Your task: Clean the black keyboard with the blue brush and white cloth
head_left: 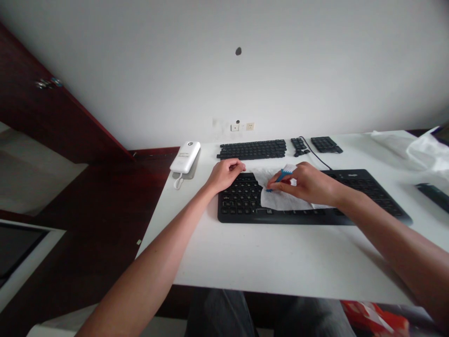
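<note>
A black keyboard lies on the white table, its keycaps off across the left part so the key sockets show. My left hand rests on its upper left corner, fingers curled in and closed at the edge. My right hand pinches a small blue brush with white bristles. The bristles point up and away, while the brush's other end points down at a white wipe. Spread over the middle of the keyboard, the wipe lies partly under my right hand. My right forearm covers some of the keys on the right.
Behind the keyboard, removed black keycaps lie in groups: a large block, a small cluster and a number pad block. A white power bank is at the left. White plastic wrapping and a black strip lie right.
</note>
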`<move>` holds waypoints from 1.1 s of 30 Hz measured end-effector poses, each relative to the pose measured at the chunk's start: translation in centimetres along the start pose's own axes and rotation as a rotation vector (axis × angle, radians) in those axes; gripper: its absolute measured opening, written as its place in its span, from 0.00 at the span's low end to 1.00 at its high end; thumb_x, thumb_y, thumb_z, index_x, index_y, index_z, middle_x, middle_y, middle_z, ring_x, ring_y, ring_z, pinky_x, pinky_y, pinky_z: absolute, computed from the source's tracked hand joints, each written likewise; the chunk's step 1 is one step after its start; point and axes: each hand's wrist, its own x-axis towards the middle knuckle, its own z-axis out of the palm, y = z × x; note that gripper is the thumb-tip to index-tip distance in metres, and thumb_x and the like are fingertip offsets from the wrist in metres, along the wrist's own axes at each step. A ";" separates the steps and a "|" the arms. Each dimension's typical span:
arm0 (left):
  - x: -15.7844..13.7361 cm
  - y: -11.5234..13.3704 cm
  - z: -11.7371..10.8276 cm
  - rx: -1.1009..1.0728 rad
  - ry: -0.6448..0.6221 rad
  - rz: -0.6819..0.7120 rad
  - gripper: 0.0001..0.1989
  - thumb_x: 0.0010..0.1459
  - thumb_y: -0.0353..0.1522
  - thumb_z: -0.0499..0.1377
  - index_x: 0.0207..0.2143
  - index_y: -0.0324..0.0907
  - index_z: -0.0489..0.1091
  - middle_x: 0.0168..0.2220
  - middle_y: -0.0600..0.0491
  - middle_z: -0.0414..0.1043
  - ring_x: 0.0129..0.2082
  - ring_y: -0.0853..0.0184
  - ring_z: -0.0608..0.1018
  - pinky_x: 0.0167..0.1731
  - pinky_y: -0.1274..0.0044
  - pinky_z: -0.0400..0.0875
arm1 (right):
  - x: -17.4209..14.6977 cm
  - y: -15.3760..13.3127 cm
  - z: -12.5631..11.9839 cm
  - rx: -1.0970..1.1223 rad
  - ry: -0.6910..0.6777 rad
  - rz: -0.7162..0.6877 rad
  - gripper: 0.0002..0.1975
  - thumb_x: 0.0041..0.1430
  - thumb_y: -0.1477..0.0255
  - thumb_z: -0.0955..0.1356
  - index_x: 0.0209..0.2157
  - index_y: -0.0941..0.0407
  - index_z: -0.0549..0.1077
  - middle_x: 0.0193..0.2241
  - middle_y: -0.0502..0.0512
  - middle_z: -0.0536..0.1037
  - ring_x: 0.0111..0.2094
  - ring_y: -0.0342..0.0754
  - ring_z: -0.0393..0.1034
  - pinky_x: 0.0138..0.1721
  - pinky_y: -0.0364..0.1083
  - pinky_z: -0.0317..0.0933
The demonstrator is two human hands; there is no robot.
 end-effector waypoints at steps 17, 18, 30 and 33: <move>0.1 0.2 0.0 0.000 -0.003 -0.012 0.14 0.70 0.37 0.58 0.33 0.42 0.78 0.36 0.53 0.79 0.36 0.63 0.78 0.41 0.72 0.67 | 0.1 0.5 0.1 0.171 0.147 0.066 0.20 0.69 0.56 0.67 0.31 0.53 0.83 0.41 0.51 0.87 0.32 0.48 0.79 0.34 0.47 0.69; 0.1 0.2 0.0 -0.001 -0.004 -0.015 0.14 0.70 0.38 0.58 0.33 0.42 0.78 0.36 0.53 0.79 0.37 0.63 0.78 0.42 0.72 0.67 | 0.2 0.6 0.2 0.158 0.149 0.069 0.20 0.69 0.57 0.66 0.31 0.53 0.83 0.41 0.51 0.87 0.31 0.47 0.79 0.34 0.47 0.69; 0.0 0.2 -0.1 -0.012 -0.003 -0.005 0.15 0.70 0.38 0.58 0.33 0.42 0.77 0.36 0.53 0.79 0.37 0.63 0.79 0.42 0.72 0.68 | 0.3 0.8 1.0 0.137 0.160 0.074 0.19 0.70 0.60 0.66 0.32 0.54 0.84 0.43 0.53 0.87 0.37 0.51 0.82 0.41 0.48 0.72; 0.0 0.2 -0.1 -0.007 -0.007 -0.010 0.15 0.70 0.39 0.57 0.33 0.42 0.77 0.37 0.52 0.80 0.38 0.62 0.79 0.44 0.72 0.69 | 0.3 0.7 1.2 0.129 0.155 0.090 0.17 0.69 0.61 0.66 0.32 0.53 0.84 0.41 0.53 0.87 0.36 0.52 0.82 0.41 0.49 0.73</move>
